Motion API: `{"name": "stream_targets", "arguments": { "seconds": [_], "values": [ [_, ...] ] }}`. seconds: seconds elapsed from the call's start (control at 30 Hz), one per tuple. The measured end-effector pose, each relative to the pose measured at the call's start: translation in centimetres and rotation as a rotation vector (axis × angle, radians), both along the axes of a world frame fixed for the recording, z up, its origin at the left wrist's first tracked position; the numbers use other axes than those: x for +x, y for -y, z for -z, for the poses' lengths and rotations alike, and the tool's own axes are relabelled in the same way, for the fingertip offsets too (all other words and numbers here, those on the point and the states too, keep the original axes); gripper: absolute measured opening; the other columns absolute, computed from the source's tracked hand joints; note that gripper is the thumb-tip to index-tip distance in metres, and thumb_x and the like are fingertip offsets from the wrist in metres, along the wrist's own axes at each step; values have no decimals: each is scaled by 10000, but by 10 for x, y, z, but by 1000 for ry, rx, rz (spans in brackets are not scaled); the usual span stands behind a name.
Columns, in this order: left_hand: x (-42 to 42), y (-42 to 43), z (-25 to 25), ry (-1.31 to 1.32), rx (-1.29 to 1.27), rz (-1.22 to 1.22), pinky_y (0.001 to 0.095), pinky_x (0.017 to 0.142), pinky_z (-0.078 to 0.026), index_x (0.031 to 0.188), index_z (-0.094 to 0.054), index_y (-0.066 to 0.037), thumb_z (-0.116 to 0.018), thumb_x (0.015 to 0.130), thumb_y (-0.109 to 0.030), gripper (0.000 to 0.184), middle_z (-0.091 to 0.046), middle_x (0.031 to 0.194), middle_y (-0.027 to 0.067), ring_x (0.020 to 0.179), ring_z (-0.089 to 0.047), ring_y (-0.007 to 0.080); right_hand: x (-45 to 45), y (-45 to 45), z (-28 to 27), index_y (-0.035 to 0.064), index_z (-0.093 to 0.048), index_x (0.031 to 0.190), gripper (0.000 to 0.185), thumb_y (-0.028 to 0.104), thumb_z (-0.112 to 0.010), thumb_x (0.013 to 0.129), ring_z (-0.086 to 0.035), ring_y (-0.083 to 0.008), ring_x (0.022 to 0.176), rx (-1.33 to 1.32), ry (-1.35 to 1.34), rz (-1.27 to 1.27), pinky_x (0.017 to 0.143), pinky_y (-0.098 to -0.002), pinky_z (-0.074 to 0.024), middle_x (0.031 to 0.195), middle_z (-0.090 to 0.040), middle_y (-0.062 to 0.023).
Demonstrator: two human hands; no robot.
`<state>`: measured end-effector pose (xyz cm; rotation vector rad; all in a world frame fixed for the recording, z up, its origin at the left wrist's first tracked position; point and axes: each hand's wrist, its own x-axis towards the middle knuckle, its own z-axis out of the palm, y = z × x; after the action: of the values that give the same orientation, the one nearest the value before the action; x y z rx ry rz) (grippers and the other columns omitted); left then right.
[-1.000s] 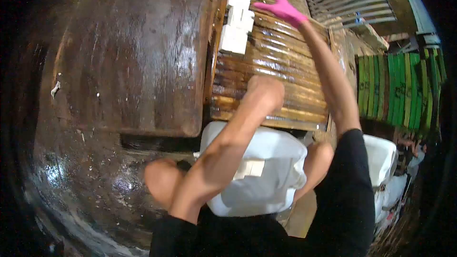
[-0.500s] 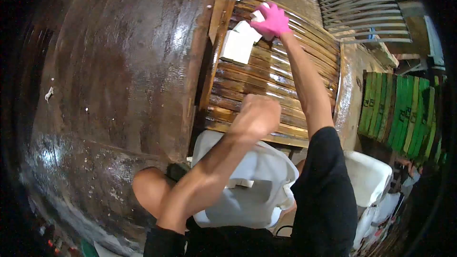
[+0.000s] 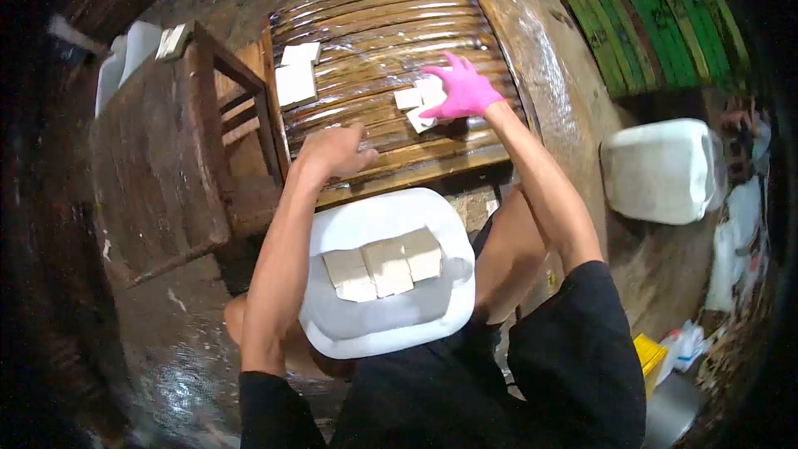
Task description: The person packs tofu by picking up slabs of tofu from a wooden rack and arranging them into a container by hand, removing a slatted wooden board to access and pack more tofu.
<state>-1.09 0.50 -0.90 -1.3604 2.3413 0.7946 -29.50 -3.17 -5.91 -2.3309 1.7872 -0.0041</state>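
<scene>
My right hand (image 3: pixel 465 93), in a pink glove, reaches over the slatted wooden rack (image 3: pixel 374 41). Its fingers and thumb are spread around a small cluster of white tofu blocks (image 3: pixel 408 99) lying on the slats; the palm hides some of them. My bare left hand (image 3: pixel 334 151) hovers by the rack's near edge, thumb apart from the fingers, nothing visible in it. More tofu blocks (image 3: pixel 295 83) lie at the rack's left side. Below the hands, a white plastic tub (image 3: pixel 386 342) between my legs contains several pale tofu blocks (image 3: pixel 386 266).
A dark wooden table (image 3: pixel 154 166) stands on the left, with a few white pieces (image 3: pixel 172 41) at its far corner. Right of me are a white jerrycan (image 3: pixel 657 170) and green slatted boards (image 3: pixel 657 25). The floor (image 3: pixel 573 108) looks wet.
My view has turned toward the right and shows the tub more fully. My right hand has gone from the blocks at the rack's far left to the cluster at right. My left hand's thumb now shows apart.
</scene>
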Motion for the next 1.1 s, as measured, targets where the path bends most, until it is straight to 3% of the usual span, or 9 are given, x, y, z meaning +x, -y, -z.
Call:
{"name": "stream_targets", "arguments": {
  "seconds": [0.17,0.2,0.3,0.43,0.47,0.6,0.8,0.93,1.1],
  "values": [
    [-56,26,35,279,-112,98,456,982,-473,1406,-367,62,-723,710,-657,1061,-630,1184,289,1128,-615,388,-15,-14,32,345,-449,1424,1091,663,-848,460,-351,-460,1352,-115,67,-171,1028,-578,-410,1488,-408,-129],
    [-73,33,41,308,-58,66,439,1016,-464,1472,-201,97,-756,590,-740,1336,-589,1251,303,1166,-597,388,-13,-13,38,352,-468,1410,1072,661,-848,457,-375,-448,1338,-141,98,-167,1012,-571,-423,1469,-432,-120],
    [-112,32,59,245,-102,-56,451,1053,-442,1516,-43,48,-840,525,-684,1467,-498,1348,331,1256,-512,441,-2,-14,43,336,-570,1319,922,602,-864,487,-446,-407,1276,-106,145,-33,945,-546,-462,1386,-513,-90],
    [-124,41,76,78,-104,-266,479,1060,-426,1515,-114,-2,-903,497,-587,1414,-457,1359,350,1266,-484,471,-18,-17,41,252,-388,1481,1058,497,-862,567,-317,-461,1384,-174,334,41,1086,-589,-335,1516,-371,-156],
    [-119,47,85,4,-82,-250,493,1056,-430,1514,-132,-28,-915,492,-565,1395,-411,1388,358,1277,-469,476,-22,-15,47,138,-273,1532,951,447,-729,756,-224,-468,1433,-166,400,194,1153,-573,-233,1575,-268,-177],
    [-113,53,111,-225,-150,-209,481,1054,-434,1454,-248,5,-956,476,-452,1291,-427,1359,363,1258,-478,472,-3,-18,85,-6,-301,1495,625,310,-402,965,-203,-420,1457,-115,298,512,1179,-510,-207,1580,-259,-175],
    [-110,51,117,-295,-182,-258,458,1033,-444,1332,-353,69,-953,495,-448,1152,-541,1252,333,1192,-542,437,16,2,90,-51,-398,1409,587,362,-359,993,-470,-388,1303,-78,1271,809,1076,-404,-383,1389,-510,-237],
    [-115,50,99,-346,-117,-248,459,1002,-458,1275,-382,71,-938,534,-463,1069,-578,1202,319,1154,-575,428,-28,58,172,9,-556,1280,600,474,-342,967,-682,-360,957,875,1722,599,879,-523,-515,1170,-668,-190],
    [-113,51,82,-497,-185,-123,449,821,-559,1264,-393,52,-937,564,-308,958,-618,1147,292,999,-657,387,-59,26,75,16,-531,1317,600,447,-385,927,-600,-411,1122,1372,2025,278,881,-715,-438,1287,-600,-210]
  ]
}}
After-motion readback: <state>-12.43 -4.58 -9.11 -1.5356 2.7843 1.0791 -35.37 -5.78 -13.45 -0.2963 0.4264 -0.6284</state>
